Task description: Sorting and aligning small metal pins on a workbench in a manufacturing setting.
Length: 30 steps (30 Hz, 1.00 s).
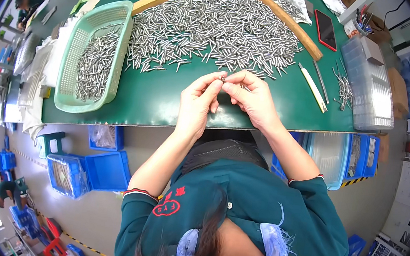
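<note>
My left hand [199, 101] and my right hand [254, 101] meet at the table's front edge, fingertips pinched together around a small metal pin [222, 79]. The fingers cover most of it. A little more metal [243, 87] shows by the curled fingers of my right hand; its number cannot be made out. Just beyond my hands spreads a large heap of small silvery metal pins [216, 25] on the green tabletop [153, 94]. To the left, a pale green perforated basket [121, 63] contains more such pins.
Two wooden strips [287, 23] border the heap. At right lie a light-handled knife [313, 88], a thin metal tool [321, 81], several longer metal pieces [342, 88], a red-edged phone [326, 30] and a clear plastic box [371, 86]. Blue bins [106, 170] stand below the table.
</note>
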Each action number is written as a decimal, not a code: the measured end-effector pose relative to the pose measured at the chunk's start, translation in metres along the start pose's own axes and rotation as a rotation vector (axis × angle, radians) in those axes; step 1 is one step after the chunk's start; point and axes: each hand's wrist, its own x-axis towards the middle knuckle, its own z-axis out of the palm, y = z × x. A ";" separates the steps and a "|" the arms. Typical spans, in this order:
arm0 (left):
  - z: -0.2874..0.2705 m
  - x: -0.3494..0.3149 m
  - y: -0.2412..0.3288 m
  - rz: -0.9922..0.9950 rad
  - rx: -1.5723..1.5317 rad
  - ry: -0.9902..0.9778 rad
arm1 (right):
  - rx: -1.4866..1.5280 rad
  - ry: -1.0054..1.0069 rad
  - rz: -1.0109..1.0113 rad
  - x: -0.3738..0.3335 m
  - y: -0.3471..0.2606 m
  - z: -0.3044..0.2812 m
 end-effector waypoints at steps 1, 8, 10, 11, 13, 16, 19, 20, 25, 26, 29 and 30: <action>0.001 -0.001 0.001 0.012 0.035 0.020 | -0.026 0.001 -0.019 0.000 0.001 0.000; -0.001 -0.004 0.005 -0.042 0.138 0.012 | -0.066 0.013 -0.012 -0.005 0.001 0.000; -0.002 -0.004 0.005 0.013 0.260 0.009 | -0.082 0.010 -0.020 -0.006 0.002 0.000; -0.002 -0.003 0.003 0.011 0.259 0.008 | -0.097 0.006 -0.030 -0.006 0.002 0.000; -0.003 -0.001 -0.001 0.196 0.464 -0.001 | -0.133 0.003 -0.050 -0.006 -0.002 0.002; -0.001 -0.003 -0.001 0.557 0.813 -0.058 | -0.154 -0.012 -0.032 -0.002 0.001 -0.003; 0.001 -0.002 0.004 0.474 0.861 -0.091 | -0.091 -0.027 0.114 -0.001 -0.004 -0.006; 0.000 -0.002 0.008 0.358 0.896 -0.125 | 0.103 -0.042 0.244 0.000 -0.002 -0.009; -0.009 0.009 0.014 0.065 0.404 -0.117 | 1.055 -0.170 0.634 0.012 0.011 -0.026; -0.013 0.010 0.021 -0.031 0.276 -0.096 | 1.056 -0.168 0.632 0.012 0.011 -0.026; -0.030 0.021 0.025 -0.135 -0.194 -0.022 | 1.130 -0.195 0.639 0.010 0.011 -0.025; -0.027 0.020 0.026 -0.119 -0.252 -0.016 | 1.050 -0.226 0.579 0.009 0.010 -0.025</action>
